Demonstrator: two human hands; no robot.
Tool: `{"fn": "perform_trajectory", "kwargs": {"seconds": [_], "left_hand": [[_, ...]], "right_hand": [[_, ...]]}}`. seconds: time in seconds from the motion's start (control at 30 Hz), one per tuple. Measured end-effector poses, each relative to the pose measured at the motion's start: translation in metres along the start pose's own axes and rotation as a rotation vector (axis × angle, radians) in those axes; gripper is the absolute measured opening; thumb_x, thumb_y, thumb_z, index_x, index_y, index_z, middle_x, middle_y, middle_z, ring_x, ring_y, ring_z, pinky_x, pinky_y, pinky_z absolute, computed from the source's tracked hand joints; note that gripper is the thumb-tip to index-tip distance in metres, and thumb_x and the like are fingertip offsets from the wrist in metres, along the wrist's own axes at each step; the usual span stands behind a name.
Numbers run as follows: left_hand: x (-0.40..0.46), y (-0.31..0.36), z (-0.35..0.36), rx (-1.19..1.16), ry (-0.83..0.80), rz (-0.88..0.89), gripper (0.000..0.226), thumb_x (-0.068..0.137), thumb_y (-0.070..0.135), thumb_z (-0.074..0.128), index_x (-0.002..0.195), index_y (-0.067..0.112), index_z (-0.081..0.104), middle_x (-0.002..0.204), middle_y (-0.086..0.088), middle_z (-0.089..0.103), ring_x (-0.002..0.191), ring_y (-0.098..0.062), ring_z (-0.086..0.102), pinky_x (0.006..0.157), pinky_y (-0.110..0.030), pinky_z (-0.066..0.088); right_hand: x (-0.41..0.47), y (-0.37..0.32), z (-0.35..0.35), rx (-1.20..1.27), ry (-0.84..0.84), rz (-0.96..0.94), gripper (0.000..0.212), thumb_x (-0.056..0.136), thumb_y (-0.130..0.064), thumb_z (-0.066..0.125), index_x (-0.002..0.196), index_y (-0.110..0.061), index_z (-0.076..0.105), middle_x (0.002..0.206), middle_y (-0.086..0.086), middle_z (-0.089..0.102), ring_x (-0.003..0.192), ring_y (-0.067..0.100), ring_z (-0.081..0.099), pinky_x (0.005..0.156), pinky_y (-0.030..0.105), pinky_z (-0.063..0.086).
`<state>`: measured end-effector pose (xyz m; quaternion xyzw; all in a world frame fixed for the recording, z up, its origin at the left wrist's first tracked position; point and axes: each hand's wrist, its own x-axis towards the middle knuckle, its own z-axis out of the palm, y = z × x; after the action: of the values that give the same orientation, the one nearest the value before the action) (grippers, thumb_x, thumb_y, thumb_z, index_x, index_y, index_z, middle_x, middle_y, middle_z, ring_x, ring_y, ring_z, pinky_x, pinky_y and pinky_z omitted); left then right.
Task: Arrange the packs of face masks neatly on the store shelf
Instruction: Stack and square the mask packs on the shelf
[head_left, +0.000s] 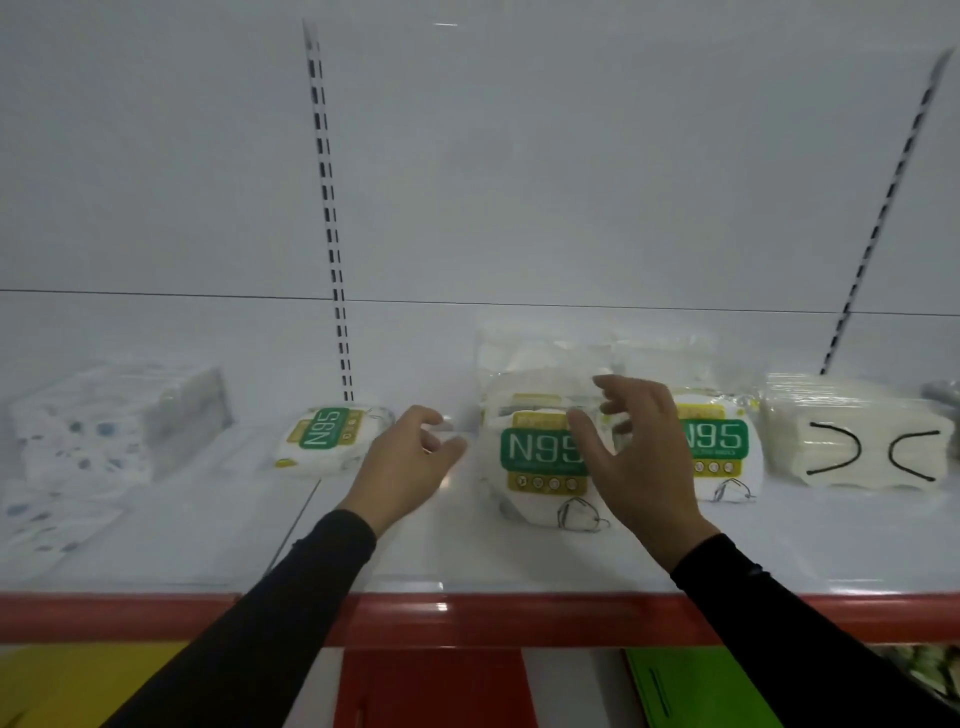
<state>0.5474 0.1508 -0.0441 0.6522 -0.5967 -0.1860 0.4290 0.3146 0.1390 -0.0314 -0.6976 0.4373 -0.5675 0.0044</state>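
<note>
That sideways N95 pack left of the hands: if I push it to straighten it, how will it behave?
The sideways N95 pack lies flat, so tipping or rolling seems unlikely. Its glossy wrapper on the smooth white shelf suggests it should slide and spin easily. It looks soft and puffy, probably light and squashy.

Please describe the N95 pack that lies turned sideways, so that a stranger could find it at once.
On the white shelf, look left of the person's left hand. There lies a small N95 pack, alone. Its green label is turned sideways, while the other N95 packs read upright.
</note>
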Motion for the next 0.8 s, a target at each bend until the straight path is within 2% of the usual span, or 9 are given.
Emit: {"fn": "perform_trajectory", "kwargs": {"seconds": [0.1, 0.2, 0.3, 0.37, 0.47, 0.57, 0.67, 0.73, 0.8], "left_hand": [[0.008, -0.019, -0.038, 0.087, 0.097, -0.040, 0.035, 0.093, 0.041, 0.059, 0.121, 0.021, 0.054, 0.108, 0.001, 0.064, 0.090, -0.015, 0.059, 0.072, -0.028, 0.042], [0.019, -0.047, -0.076, 0.270, 0.179, -0.118, 0.036, 0.096, 0.033, 0.055, 0.124, 0.012, 0.055, 0.117, -0.011, 0.063, 0.096, -0.023, 0.056, 0.077, -0.028, 0.039], [0.024, -0.075, -0.101, 0.353, 0.196, -0.219, 0.045, 0.097, 0.034, 0.053, 0.134, 0.010, 0.051, 0.129, -0.020, 0.059, 0.115, -0.033, 0.057, 0.091, -0.034, 0.044], [0.023, -0.087, -0.110, 0.405, 0.142, -0.239, 0.049, 0.099, 0.035, 0.050, 0.140, 0.008, 0.047, 0.137, -0.020, 0.054, 0.124, -0.034, 0.052, 0.099, -0.035, 0.041], [0.019, -0.093, -0.112, 0.379, 0.003, -0.200, 0.042, 0.102, 0.030, 0.043, 0.138, 0.008, 0.047, 0.139, -0.015, 0.053, 0.125, -0.031, 0.050, 0.094, -0.030, 0.038], [0.018, -0.098, -0.112, 0.268, -0.076, -0.200, 0.035, 0.101, 0.029, 0.045, 0.133, 0.018, 0.051, 0.126, -0.006, 0.062, 0.111, -0.026, 0.059, 0.083, -0.026, 0.040], [0.018, -0.106, -0.118, 0.066, 0.015, -0.263, 0.028, 0.093, 0.035, 0.056, 0.115, 0.020, 0.059, 0.098, -0.006, 0.072, 0.080, -0.020, 0.065, 0.074, -0.029, 0.048], [0.016, -0.111, -0.123, -0.039, 0.052, -0.294, 0.030, 0.079, 0.041, 0.062, 0.103, 0.023, 0.059, 0.093, -0.008, 0.070, 0.072, -0.021, 0.064, 0.070, -0.031, 0.050], [0.012, -0.111, -0.126, -0.121, 0.043, -0.299, 0.029, 0.078, 0.037, 0.066, 0.103, 0.023, 0.058, 0.094, -0.009, 0.068, 0.072, -0.020, 0.062, 0.064, -0.029, 0.049]], "right_hand": [[0.001, -0.034, 0.024, 0.127, -0.161, -0.159, 0.040, 0.087, -0.042, 0.057, 0.118, -0.017, 0.063, 0.107, -0.008, 0.054, 0.093, 0.001, 0.055, 0.080, 0.019, 0.050], [-0.005, -0.065, 0.064, 0.193, -0.446, -0.191, 0.040, 0.091, -0.043, 0.058, 0.124, -0.020, 0.061, 0.114, -0.008, 0.056, 0.102, 0.000, 0.055, 0.087, 0.019, 0.051], [-0.008, -0.081, 0.116, 0.119, -0.741, -0.087, 0.051, 0.096, -0.046, 0.052, 0.140, -0.019, 0.048, 0.132, 0.000, 0.051, 0.119, 0.012, 0.052, 0.102, 0.029, 0.045], [-0.005, -0.084, 0.154, 0.064, -0.837, 0.003, 0.054, 0.098, -0.045, 0.048, 0.142, -0.015, 0.044, 0.134, 0.007, 0.052, 0.122, 0.023, 0.052, 0.102, 0.033, 0.043], [0.000, -0.081, 0.200, 0.032, -0.839, 0.239, 0.055, 0.096, -0.041, 0.047, 0.139, -0.006, 0.041, 0.132, 0.016, 0.055, 0.118, 0.032, 0.055, 0.098, 0.037, 0.046], [0.001, -0.082, 0.228, -0.028, -0.830, 0.367, 0.063, 0.097, -0.043, 0.044, 0.142, 0.001, 0.033, 0.133, 0.021, 0.055, 0.121, 0.036, 0.053, 0.100, 0.038, 0.045], [-0.002, -0.084, 0.239, 0.024, -0.733, 0.420, 0.057, 0.095, -0.045, 0.049, 0.131, -0.001, 0.046, 0.125, 0.018, 0.060, 0.114, 0.035, 0.058, 0.095, 0.036, 0.048], [-0.001, -0.086, 0.240, 0.125, -0.617, 0.519, 0.047, 0.088, -0.041, 0.062, 0.116, -0.004, 0.057, 0.115, 0.015, 0.064, 0.106, 0.032, 0.062, 0.089, 0.037, 0.052], [0.003, -0.090, 0.237, 0.401, -0.512, 0.748, 0.036, 0.077, -0.029, 0.075, 0.101, -0.005, 0.066, 0.101, 0.014, 0.070, 0.089, 0.028, 0.069, 0.077, 0.040, 0.059]]}}
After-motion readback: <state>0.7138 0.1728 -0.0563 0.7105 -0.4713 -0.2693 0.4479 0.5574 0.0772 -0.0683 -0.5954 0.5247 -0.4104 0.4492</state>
